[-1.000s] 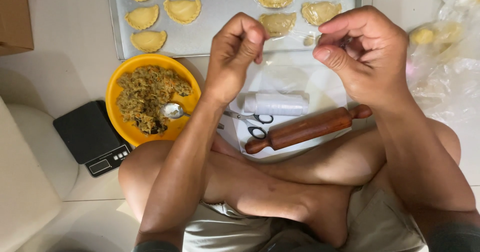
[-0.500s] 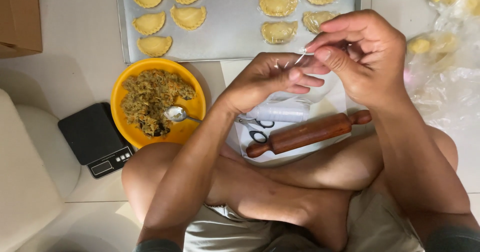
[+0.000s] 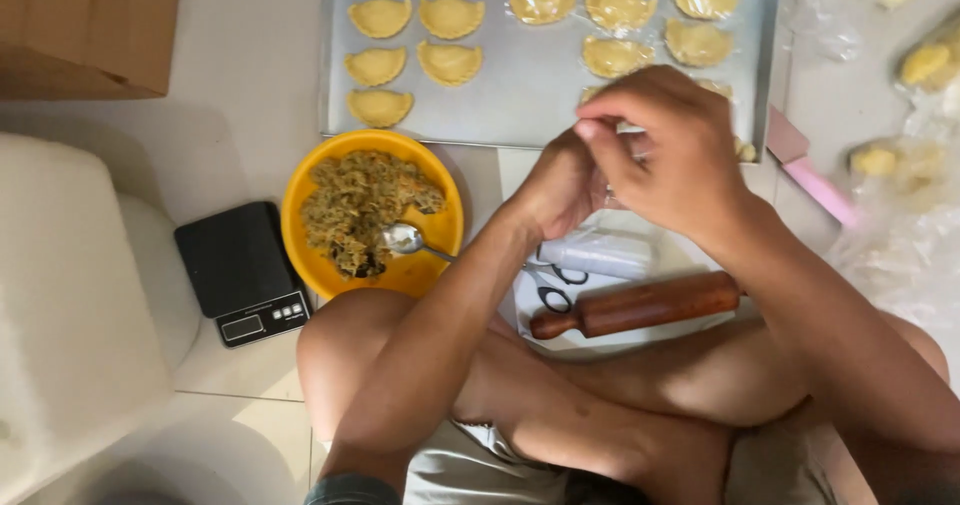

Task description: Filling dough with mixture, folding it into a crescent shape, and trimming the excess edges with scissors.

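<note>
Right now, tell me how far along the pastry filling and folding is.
Done: over a dozen folded half-moon pastries lie in rows on the metal baking tray. In hand: the left hand and right hand meet just above the tray's near edge, pinching something too hidden to identify. Left: the yellow bowl holds plenty of shredded filling with a spoon in it; dough lumps in plastic wait nearby.

Both hands, left hand and right hand, meet above the baking tray of filled pastries.
</note>
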